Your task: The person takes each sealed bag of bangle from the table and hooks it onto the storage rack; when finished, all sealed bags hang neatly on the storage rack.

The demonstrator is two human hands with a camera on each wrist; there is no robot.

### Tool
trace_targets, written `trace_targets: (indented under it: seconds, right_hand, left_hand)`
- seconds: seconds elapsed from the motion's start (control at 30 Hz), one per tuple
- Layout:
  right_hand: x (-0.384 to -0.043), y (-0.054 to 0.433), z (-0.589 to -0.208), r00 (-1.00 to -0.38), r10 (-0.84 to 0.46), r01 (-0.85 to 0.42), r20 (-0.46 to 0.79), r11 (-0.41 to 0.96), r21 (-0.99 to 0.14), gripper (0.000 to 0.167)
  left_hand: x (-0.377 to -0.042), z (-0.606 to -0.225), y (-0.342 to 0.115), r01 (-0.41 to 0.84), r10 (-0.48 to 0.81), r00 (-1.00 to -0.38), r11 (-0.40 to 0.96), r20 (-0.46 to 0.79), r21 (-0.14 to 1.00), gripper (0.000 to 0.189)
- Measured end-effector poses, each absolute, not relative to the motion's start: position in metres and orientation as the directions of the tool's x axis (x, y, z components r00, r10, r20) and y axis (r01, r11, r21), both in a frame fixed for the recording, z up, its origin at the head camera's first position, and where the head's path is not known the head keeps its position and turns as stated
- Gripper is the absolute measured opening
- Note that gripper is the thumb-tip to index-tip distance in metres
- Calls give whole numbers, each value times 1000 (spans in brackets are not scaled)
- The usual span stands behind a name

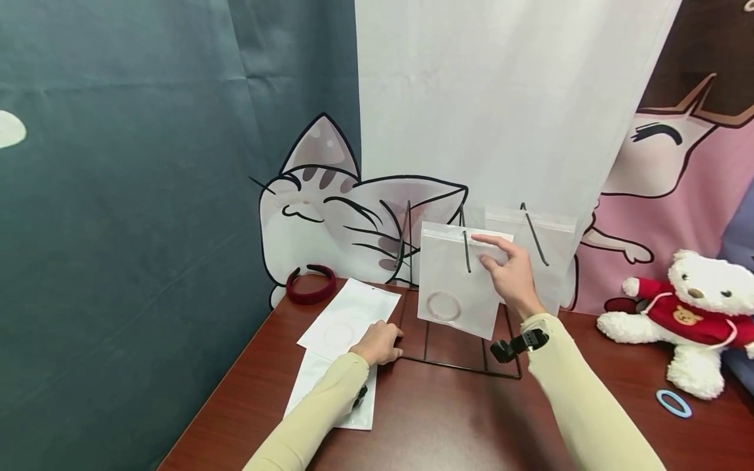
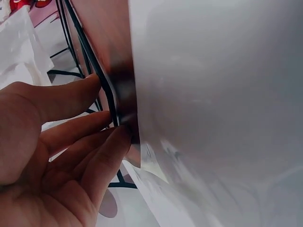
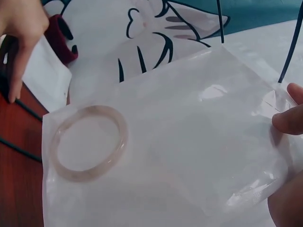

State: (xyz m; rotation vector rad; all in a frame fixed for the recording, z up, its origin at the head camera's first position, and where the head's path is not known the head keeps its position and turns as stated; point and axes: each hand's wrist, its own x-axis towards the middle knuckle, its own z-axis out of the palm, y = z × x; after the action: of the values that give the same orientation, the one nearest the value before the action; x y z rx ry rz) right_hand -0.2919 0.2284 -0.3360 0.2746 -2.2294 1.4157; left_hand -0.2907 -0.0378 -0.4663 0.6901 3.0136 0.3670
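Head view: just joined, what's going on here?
A person's right-hand grip holds the upper part of a white translucent bag with a pale pink ring inside, which appears to hang on a black wire rack. The left-hand grip pinches the rack's base. Another translucent bag hangs farther right; two flat white bags lie on the brown tabletop.

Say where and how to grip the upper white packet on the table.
Pinch the upper packet by its far edge, probably from the right: it lies flat, a faint ring shows toward its near end, and the headband sits to its left.
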Motion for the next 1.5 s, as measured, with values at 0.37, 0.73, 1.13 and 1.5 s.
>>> trace_targets:
  seconds: [0.37, 0.73, 1.13, 1.5]
  right_hand:
    - [-318, 229, -327, -879, 145, -361, 455, 422, -832, 43]
    - [-322, 233, -326, -882, 137, -357, 451, 431, -829, 45]
    - [-298, 269, -370, -867, 3, -392, 499, 613, -686, 36]
    - [-259, 301, -439, -892, -55, -338, 449, 740, -581, 39]
  left_hand:
    - [-291, -463, -35, 443, 447, -894, 867, 35, 229, 35]
    - [-290, -464, -33, 439, 446, -895, 866, 24, 239, 35]
    - [-291, -467, -33, 445, 451, -892, 863, 35, 239, 34]
    - [-292, -464, -37, 439, 446, -895, 870, 23, 224, 35]
